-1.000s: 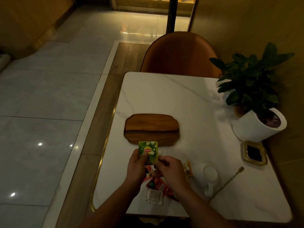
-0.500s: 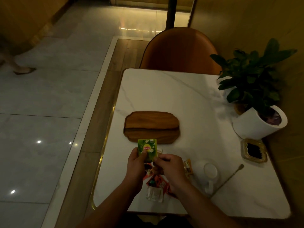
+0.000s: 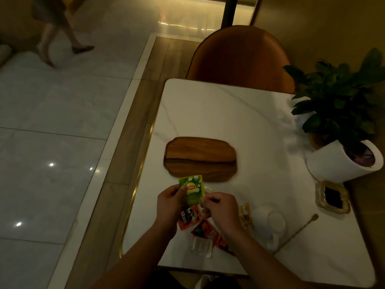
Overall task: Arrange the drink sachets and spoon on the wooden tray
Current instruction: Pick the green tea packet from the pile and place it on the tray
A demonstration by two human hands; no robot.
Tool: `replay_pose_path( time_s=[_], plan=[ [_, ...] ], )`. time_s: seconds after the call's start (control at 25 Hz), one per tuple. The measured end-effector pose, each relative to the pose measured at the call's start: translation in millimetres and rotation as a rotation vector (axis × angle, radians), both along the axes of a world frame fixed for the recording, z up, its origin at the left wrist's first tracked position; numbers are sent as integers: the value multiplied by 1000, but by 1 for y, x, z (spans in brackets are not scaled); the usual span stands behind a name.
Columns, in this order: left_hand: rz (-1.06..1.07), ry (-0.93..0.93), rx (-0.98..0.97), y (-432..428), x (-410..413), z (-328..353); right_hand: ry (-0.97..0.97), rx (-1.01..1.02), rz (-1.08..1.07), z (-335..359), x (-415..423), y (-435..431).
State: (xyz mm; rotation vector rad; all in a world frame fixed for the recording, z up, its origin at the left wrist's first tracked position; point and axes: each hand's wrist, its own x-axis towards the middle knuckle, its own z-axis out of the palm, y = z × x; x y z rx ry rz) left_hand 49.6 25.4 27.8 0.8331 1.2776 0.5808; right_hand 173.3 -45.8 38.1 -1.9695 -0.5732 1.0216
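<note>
Wooden tray [image 3: 200,158] holds nothing, so we judge the task barely begun. Our left hand [image 3: 168,203] and right hand [image 3: 220,209] each pinch an edge of the green sachet [image 3: 192,189], just short of the tray's near rim. Red sachets [image 3: 188,217], yellow sachet [image 3: 244,213] and spoon [image 3: 298,232] lie on the table, all left to place. We cannot tell what the white cup [image 3: 273,226] holds. The small dish [image 3: 331,197] holds something dark.

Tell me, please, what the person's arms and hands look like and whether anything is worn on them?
The left forearm and right forearm are bare, with no sleeve in view. The left hand and right hand wear no gloves. I can make out no watch, ring or band, though the dim light could hide a small one.
</note>
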Motion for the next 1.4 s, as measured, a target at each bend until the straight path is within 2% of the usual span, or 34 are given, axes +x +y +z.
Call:
replay_pose_path(
  time_s=[0.12,0.2,0.24,0.36,0.44,0.6,0.76,1.24,1.4],
  plan=[
    [-81,-31,-61,18,-9,-8,99,6,-72,-2,8,10],
    [-94,63,5,32,-18,-17,141,-8,-112,-5,16,22],
    [-117,184,99,41,-24,-26,157,-23,-133,-11,20,31],
    [-334,663,553,56,-40,-44,180,-46,-173,-14,33,47],
    [-480,814,738,70,-44,-63,200,-55,-176,-23,39,66],
    [-629,883,879,85,-41,-95,231,-52,-171,-40,48,109],
    [-721,970,905,87,-42,-117,239,-64,-159,-54,50,143],
    [-693,1000,931,86,-43,-129,114,-150,-144,-83,57,175],
    [-685,1003,947,87,-43,-130,5,-149,-110,-84,54,180]
  ],
)
